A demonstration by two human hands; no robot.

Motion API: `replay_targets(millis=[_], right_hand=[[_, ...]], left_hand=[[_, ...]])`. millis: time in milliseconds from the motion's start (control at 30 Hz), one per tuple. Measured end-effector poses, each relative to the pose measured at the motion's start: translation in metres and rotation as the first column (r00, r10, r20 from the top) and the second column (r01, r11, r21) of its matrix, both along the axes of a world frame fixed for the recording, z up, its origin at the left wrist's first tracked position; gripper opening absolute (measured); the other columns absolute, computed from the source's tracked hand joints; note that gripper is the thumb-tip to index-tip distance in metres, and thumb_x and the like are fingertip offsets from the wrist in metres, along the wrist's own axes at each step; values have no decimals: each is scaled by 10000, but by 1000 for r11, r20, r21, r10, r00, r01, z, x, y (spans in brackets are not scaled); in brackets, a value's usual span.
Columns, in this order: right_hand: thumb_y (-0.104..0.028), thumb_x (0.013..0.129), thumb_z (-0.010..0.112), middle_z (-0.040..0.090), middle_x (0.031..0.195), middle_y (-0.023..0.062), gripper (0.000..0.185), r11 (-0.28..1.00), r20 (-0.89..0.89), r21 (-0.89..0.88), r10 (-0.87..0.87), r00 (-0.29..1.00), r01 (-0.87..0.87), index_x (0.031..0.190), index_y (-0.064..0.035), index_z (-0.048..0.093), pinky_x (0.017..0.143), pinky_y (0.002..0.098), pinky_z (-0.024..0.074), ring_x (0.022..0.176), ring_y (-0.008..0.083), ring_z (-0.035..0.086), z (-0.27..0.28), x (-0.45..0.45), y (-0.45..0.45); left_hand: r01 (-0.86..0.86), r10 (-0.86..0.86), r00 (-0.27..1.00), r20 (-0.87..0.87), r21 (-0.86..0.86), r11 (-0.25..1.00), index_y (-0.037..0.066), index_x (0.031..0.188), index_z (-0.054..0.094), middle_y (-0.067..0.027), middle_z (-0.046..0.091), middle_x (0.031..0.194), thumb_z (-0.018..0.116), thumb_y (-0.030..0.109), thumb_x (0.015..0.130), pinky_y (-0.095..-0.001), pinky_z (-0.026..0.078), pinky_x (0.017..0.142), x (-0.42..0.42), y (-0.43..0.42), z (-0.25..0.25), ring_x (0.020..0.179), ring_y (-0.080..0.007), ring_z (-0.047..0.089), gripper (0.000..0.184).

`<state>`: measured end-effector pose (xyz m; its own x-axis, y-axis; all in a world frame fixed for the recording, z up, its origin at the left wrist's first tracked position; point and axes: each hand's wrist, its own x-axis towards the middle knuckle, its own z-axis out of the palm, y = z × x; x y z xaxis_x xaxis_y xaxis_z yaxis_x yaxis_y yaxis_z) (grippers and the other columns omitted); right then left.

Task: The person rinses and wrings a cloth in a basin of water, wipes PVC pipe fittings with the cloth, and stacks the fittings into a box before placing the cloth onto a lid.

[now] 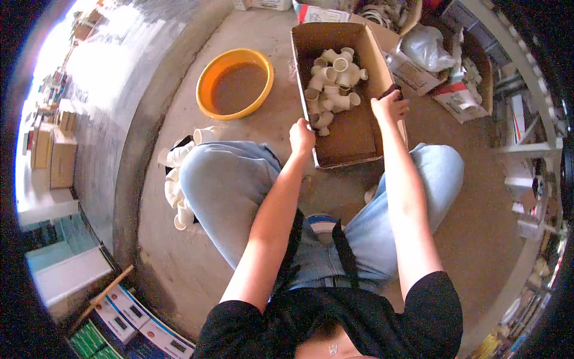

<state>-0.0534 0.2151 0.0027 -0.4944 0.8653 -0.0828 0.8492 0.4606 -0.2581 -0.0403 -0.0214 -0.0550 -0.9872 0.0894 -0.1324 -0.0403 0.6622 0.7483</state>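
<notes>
A cardboard box without a closed top stands on the floor in front of my knees. Several white plastic pipe fittings lie heaped toward its far left part. My left hand is closed on the box's near left edge. On the opposite side, my right hand grips the right wall, with its fingers wrapped over the rim. Other white pipe fittings lie on the floor left of my left knee, partly hidden by the leg.
A yellow basin holding brownish contents sits left of the box. Behind and right are cartons and a clear plastic bag. Shelving lines the right side. Stacked boxes and a wooden stick occupy the lower left.
</notes>
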Motion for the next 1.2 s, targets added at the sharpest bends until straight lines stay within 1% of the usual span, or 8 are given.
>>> replay_targets(millis=[167, 333, 433, 533, 767, 933, 1100, 1200], right_hand=[[-189, 698, 624, 301, 1261, 331, 545, 773, -489, 81, 581, 651, -629, 1182, -31, 428, 982, 477, 280, 1199, 453, 281, 14, -17, -92], [-174, 727, 614, 525, 1087, 220, 268, 489, -737, -31, 578, 350, -872, 955, -35, 598, 929, 380, 375, 1058, 341, 483, -2, -23, -193], [-230, 833, 544, 595, 976, 112, 275, 322, -725, -401, 461, 512, -858, 989, -6, 574, 748, 285, 468, 851, 172, 596, -20, -22, -222], [-230, 812, 564, 574, 1018, 128, 257, 329, -726, -167, 597, 342, -929, 980, -37, 585, 756, 318, 469, 854, 214, 599, -30, -19, -241], [-220, 740, 610, 566, 968, 144, 203, 283, -666, -428, 543, 511, -858, 892, -86, 610, 759, 342, 469, 823, 225, 581, -33, -4, -248], [-188, 714, 622, 570, 945, 141, 200, 247, -649, -459, 563, 512, -853, 886, -87, 613, 718, 334, 482, 757, 207, 592, -49, -4, -247], [-165, 714, 609, 614, 795, 122, 183, 333, -713, -245, 575, 402, -911, 880, -89, 616, 726, 327, 469, 779, 218, 586, -43, -8, -235], [-145, 738, 581, 615, 786, 99, 184, 234, -731, -501, 400, 552, -833, 899, -60, 608, 717, 307, 460, 794, 180, 576, -28, -18, -227]], left_hand=[[-66, 63, 995, 79, 38, 997, 18, 888, 566, -198, 581, 892, 525, 26, 723, -417, 444, 753, -1, 4, 10, 876, -356, 552, 170], [-168, 177, 980, 86, -100, 981, 49, 928, 567, -168, 568, 937, 540, 210, 789, -406, 473, 742, -23, -31, 38, 902, -339, 553, 214], [-327, 258, 937, -234, -334, 884, 59, 894, 554, -153, 525, 921, 519, 218, 797, -384, 483, 695, -27, -68, 48, 880, -302, 528, 190], [-420, 388, 905, -172, -490, 764, 26, 908, 545, -159, 511, 982, 581, 225, 732, -398, 393, 871, -31, -96, 49, 985, -320, 482, 269], [-609, 380, 789, -483, -697, 379, 44, 1097, 496, -195, 453, 1161, 585, 307, 702, -472, 265, 962, -55, -177, 36, 1149, -344, 363, 483], [-280, 354, 935, -31, -678, 680, 61, 1071, 546, -165, 460, 1174, 538, 262, 743, -438, 353, 907, -67, -171, 88, 1118, -304, 421, 385], [123, -139, 990, 35, -703, 701, 74, 951, 630, -162, 561, 1048, 515, 241, 758, -427, 429, 828, -87, -140, 123, 1017, -310, 522, 280], [359, -444, 895, 43, -660, 659, 120, 942, 601, -144, 588, 966, 549, 312, 775, -405, 478, 773, -105, -138, 159, 918, -282, 581, 260]])
